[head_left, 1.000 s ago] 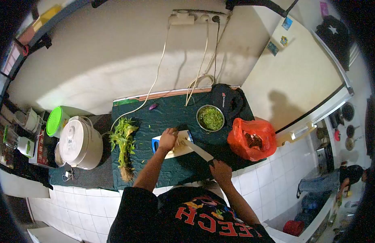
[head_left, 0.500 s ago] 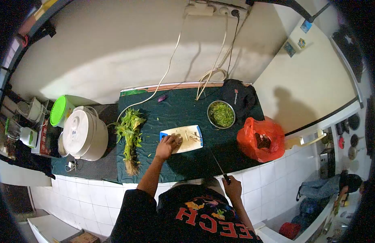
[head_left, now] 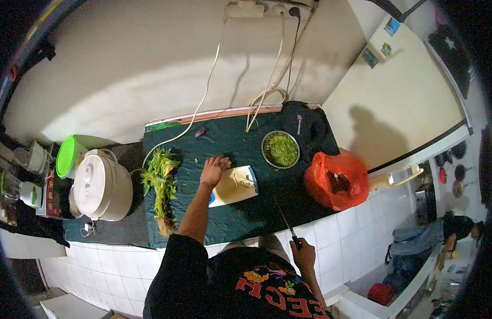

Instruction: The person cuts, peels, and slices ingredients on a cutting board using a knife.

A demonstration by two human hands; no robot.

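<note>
My right hand [head_left: 304,254] grips a knife [head_left: 284,220] by its black handle, the long blade pointing up and away beside the board. At the far left corner of the white cutting board [head_left: 230,195] with blue ends is my left hand [head_left: 213,171], fingers curled down over a small brownish piece I cannot make out. Several thin pale strips [head_left: 246,182] lie on the board's right part. Left of the board rests a bunch of leafy greens [head_left: 162,183] with roots. A metal bowl of chopped greens [head_left: 281,150] stands beyond the board to the right.
An orange-red plastic bag [head_left: 355,178] sits at the right edge of the green-covered table [head_left: 224,228], near a black bag [head_left: 307,125]. A white rice cooker [head_left: 110,186] and a green-lidded container [head_left: 69,157] stand left. Toward the wall lie a purple onion [head_left: 201,132] and a cable [head_left: 206,98].
My left hand has moved from the board's left half to its far left corner. My right hand still holds the knife low on the right. The whole view has shifted slightly.
</note>
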